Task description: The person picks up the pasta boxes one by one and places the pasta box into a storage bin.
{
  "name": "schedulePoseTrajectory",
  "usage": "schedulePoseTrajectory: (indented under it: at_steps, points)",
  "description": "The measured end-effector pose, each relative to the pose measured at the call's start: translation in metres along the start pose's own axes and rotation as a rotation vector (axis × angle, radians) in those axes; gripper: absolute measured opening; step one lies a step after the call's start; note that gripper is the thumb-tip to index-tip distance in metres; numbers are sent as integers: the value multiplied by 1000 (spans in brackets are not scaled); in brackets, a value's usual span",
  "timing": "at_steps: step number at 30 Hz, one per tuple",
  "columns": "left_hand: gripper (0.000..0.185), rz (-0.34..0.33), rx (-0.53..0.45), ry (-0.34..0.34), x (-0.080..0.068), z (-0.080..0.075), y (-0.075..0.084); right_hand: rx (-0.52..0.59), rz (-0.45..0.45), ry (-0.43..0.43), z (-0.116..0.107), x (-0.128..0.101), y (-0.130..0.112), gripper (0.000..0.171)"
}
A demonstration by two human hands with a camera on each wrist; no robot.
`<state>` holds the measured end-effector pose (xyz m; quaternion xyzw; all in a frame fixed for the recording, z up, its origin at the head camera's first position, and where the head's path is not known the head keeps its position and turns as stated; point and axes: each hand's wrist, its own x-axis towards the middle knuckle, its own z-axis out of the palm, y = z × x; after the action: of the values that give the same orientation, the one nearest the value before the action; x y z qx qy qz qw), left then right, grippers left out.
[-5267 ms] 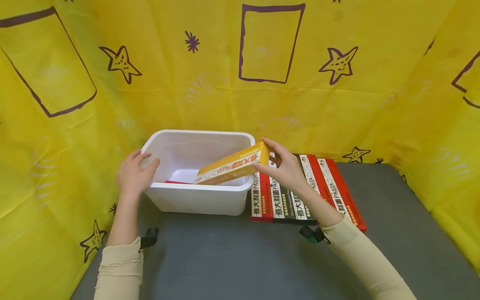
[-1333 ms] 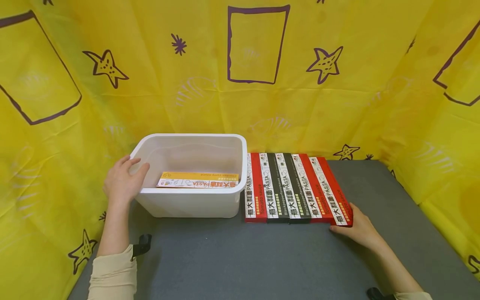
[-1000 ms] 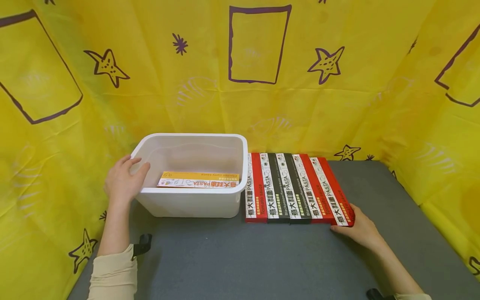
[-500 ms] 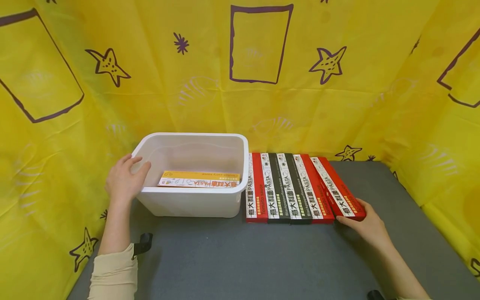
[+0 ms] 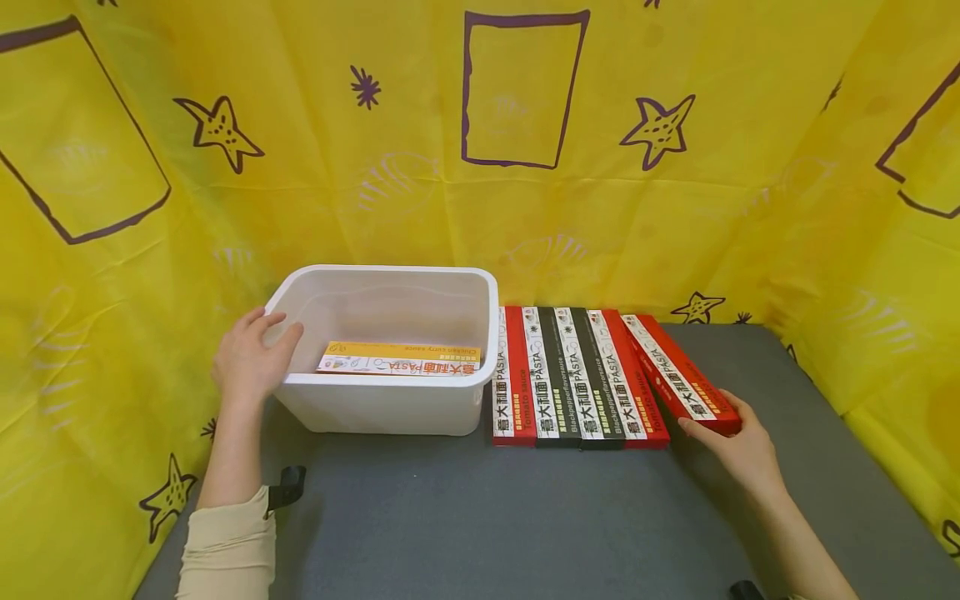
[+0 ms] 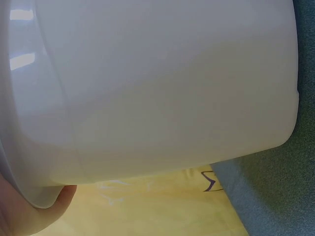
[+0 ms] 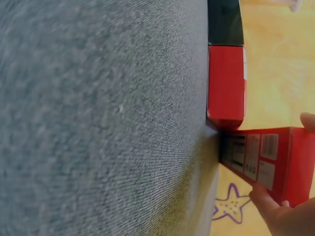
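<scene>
My right hand (image 5: 745, 446) pinches the near end of a red pasta box (image 5: 682, 373), thumb on one side and fingers on the other. That near end is raised off the table, as the right wrist view also shows, with the red box (image 7: 268, 155) tilted. Left of it lie several pasta boxes side by side, among them a red box (image 5: 632, 383) and a black box (image 5: 592, 379). My left hand (image 5: 251, 354) grips the left rim of a white plastic bin (image 5: 390, 404); in the left wrist view a finger (image 6: 61, 204) curls under the bin's rim.
Inside the bin lies a yellow pasta box (image 5: 401, 358), and the bin's front wall hides what is lower down. A dark grey table (image 5: 480, 517) carries everything. Yellow patterned cloth (image 5: 420, 208) hangs behind and along both sides.
A yellow box that my right hand held over the bin is now inside it. My right hand has since taken the rightmost red box, lifting its near end and swinging it right.
</scene>
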<state>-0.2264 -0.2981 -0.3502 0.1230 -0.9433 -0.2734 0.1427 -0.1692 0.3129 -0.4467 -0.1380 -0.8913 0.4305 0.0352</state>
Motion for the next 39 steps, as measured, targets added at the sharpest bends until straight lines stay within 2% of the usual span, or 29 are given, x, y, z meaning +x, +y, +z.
schedulePoseTrajectory:
  at_steps: [9,13,14,18,22,27,32,36,39]
  points:
    - [64,-1,4,2,-1,0,1,101,56,124,1,2,-9,87]
    - [63,2,6,1,-1,0,2,196,81,211,2,4,-12,79]
    - [63,3,7,1,-1,0,2,231,88,235,3,5,-14,77]
    - [64,8,15,4,0,-1,2,487,93,306,1,6,-22,70]
    - [65,16,13,14,1,-1,1,713,29,321,-3,1,-37,64]
    - [63,11,7,20,1,-2,0,858,-106,271,-5,-10,-61,55]
    - [64,11,3,19,1,-2,0,984,-256,142,-1,-23,-83,50]
    - [63,15,8,19,1,-1,0,1036,-355,27,4,-31,-99,48]
    - [61,18,11,22,0,-1,0,1038,-401,-29,7,-36,-110,48]
